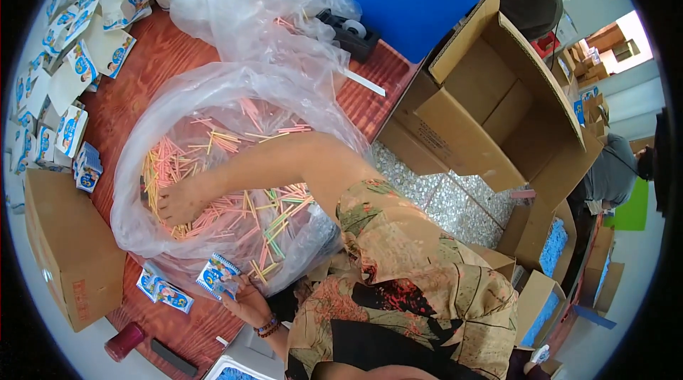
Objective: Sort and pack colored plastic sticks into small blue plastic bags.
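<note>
A big clear plastic bag (235,77) lies wide open on the table, holding many thin pastel sticks (220,209) in pink, yellow and green. My right hand (183,202) is down among them at the bag's left side, fingers curled onto the pink sticks. How many it grips is hidden. At the bag's near edge, my left hand (245,302), with a beaded bracelet at the wrist, holds a small blue-and-white packet (218,277). Just left of that hand, more blue-and-white packets (174,299) rest on the wooden tabletop (117,117).
Folded white-and-blue cartons (71,127) pile up at the far left, above a closed cardboard box (75,259). A tape dispenser (348,33) sits behind the bag. To the right stands a large open cardboard box (509,106). A dark red cup (126,341) is near the lower left.
</note>
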`<action>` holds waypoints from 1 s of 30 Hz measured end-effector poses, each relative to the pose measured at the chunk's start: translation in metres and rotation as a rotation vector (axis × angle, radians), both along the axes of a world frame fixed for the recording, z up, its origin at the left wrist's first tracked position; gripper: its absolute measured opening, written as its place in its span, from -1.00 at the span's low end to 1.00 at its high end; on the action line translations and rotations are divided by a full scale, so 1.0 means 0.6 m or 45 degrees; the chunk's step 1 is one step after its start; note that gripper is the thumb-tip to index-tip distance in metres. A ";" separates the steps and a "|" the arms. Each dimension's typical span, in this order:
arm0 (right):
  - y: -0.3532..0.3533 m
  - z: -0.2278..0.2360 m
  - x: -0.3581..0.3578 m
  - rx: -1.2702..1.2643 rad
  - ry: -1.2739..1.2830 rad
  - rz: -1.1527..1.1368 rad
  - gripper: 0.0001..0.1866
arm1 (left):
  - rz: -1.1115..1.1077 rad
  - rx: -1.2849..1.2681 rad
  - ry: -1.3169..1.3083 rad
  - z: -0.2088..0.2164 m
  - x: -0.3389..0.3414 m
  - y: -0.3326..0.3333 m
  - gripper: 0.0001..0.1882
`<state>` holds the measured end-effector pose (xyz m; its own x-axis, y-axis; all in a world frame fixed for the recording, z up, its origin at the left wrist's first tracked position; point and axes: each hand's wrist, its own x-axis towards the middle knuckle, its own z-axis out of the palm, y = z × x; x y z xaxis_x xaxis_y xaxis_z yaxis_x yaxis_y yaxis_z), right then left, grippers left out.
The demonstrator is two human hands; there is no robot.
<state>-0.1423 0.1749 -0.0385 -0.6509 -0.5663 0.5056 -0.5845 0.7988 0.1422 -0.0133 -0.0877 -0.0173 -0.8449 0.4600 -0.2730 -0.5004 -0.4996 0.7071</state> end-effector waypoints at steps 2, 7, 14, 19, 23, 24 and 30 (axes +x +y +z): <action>-0.009 -0.006 0.001 0.031 0.162 -0.047 -0.65 | 0.099 -0.056 -0.053 0.016 0.011 0.009 -0.63; -0.016 0.000 0.010 -0.021 -0.145 -0.061 -0.71 | -0.118 0.072 0.118 -0.019 -0.006 -0.024 -0.60; -0.019 0.045 0.035 -0.364 -0.375 -0.067 -0.81 | 0.043 -0.042 -0.006 -0.006 0.004 -0.013 -0.60; -0.022 0.050 0.055 -1.011 -0.717 -0.038 -0.78 | 0.021 0.013 0.036 -0.010 0.002 -0.014 -0.64; -0.021 0.076 0.065 -1.413 -0.615 -0.126 -0.72 | 0.079 0.013 -0.053 -0.016 -0.003 -0.016 -0.67; -0.022 0.080 0.065 -1.447 -0.591 -0.221 -0.70 | 0.041 0.059 -0.045 -0.021 -0.006 -0.021 -0.67; -0.029 0.009 0.082 -1.679 -0.314 -0.338 -0.71 | 0.155 -0.004 -0.128 -0.012 -0.002 -0.007 -0.69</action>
